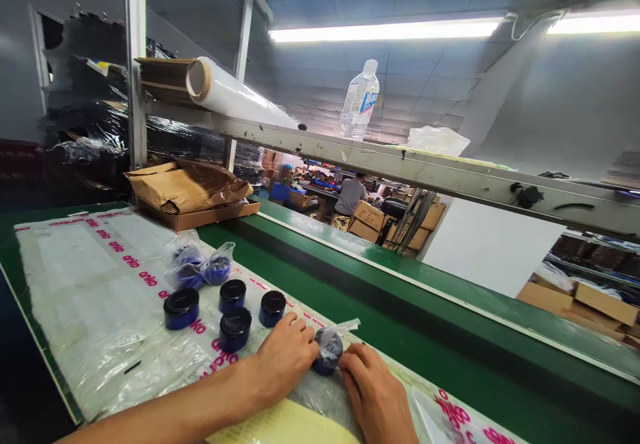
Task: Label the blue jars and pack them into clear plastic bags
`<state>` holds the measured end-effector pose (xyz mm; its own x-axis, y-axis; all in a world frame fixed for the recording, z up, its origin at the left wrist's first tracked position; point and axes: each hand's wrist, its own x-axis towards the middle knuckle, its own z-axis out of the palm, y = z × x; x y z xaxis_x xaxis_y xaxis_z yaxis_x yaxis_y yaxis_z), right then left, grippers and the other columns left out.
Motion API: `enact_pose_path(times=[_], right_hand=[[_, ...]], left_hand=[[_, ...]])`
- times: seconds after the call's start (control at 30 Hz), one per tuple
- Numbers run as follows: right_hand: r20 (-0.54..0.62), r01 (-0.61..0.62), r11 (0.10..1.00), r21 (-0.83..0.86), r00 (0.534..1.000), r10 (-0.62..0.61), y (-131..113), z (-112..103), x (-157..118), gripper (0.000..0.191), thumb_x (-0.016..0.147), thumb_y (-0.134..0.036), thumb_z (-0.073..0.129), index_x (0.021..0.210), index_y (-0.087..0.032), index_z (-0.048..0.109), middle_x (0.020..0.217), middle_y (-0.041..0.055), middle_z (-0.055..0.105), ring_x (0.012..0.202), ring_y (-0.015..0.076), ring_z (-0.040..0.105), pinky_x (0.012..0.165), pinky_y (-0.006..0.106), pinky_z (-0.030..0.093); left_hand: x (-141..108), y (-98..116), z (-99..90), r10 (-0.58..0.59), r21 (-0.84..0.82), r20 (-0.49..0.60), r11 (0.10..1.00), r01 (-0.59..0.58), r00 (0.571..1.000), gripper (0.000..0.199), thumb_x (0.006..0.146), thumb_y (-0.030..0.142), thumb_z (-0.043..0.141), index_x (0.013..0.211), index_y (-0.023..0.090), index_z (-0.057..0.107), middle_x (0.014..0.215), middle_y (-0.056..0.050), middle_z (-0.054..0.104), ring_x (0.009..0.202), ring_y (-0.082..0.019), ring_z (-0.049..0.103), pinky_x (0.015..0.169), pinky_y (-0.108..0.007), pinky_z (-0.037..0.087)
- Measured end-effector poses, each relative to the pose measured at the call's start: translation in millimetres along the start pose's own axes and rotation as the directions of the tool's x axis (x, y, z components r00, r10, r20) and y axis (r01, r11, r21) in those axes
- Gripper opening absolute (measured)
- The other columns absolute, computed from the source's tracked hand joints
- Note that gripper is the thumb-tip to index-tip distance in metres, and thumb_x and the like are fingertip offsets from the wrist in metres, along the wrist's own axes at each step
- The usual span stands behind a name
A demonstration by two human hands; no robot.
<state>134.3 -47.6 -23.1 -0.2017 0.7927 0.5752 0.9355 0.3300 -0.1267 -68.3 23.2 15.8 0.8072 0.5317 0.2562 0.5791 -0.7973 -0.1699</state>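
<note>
A dark blue round container with a black top [327, 352] sits in a clear plastic bag on the film-covered table. My left hand [287, 357] is at its left side, fingers curled together against the bag. At its right side my right hand [375, 391] has its fingertips on the bag, fingers bent and close together. Left of my hands stand several unbagged containers, among them one black-topped container [273, 309] just beyond my left hand. Further back, clear bags hold blue containers [217, 269]. A yellow sheet [285, 425] lies partly under my left forearm.
A cardboard tray [210, 216] with brown paper [187, 187] stands at the back left. The green surface [400, 311] runs beyond the film. Overhead, a shelf beam [320, 144] carries a film roll [240, 97] and a bottle [359, 104]. A person [351, 197] is in the distance.
</note>
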Motion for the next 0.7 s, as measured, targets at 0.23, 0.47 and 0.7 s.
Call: enact_pose_path(times=[0.23,0.47,0.7], right_hand=[[0.097,-0.006,0.987,-0.162,0.995,0.022,1,1,3,0.026,0.087,-0.002,0.058,0.094,-0.023,0.072,0.099,0.0072,0.071,0.092,0.0267,0.069,0.073,0.032,0.055],[0.192,-0.126,0.975,-0.183,0.968,0.161,-7,-9,17,0.029,0.089,-0.002,0.056,0.096,-0.021,0.076,0.101,0.0096,0.074,0.093,0.0274,0.071,0.071,0.032,0.055],[0.286,-0.238,0.969,-0.065,0.926,0.247,-4,-20,37,0.031,0.075,0.006,0.052,0.068,-0.017,0.073,0.083,0.0156,0.076,0.078,0.0291,0.070,0.061,0.031,0.042]], left_hand=[[-1,-1,10.7,0.069,0.073,0.005,0.995,-0.070,0.998,0.009,0.093,0.012,0.064,0.095,0.014,0.073,0.098,-0.011,0.074,0.096,-0.028,0.065,0.095,-0.044,0.039],[7,5,20.3,0.073,0.032,0.043,0.997,-0.075,0.996,0.014,0.081,0.007,0.070,0.094,0.011,0.073,0.095,-0.016,0.074,0.093,-0.033,0.066,0.085,-0.045,0.042],[14,1,-5.6,0.048,-0.205,0.086,0.978,-0.030,0.995,0.014,0.079,0.008,0.062,0.088,0.013,0.072,0.088,-0.014,0.076,0.079,-0.031,0.071,0.071,-0.037,0.047]])
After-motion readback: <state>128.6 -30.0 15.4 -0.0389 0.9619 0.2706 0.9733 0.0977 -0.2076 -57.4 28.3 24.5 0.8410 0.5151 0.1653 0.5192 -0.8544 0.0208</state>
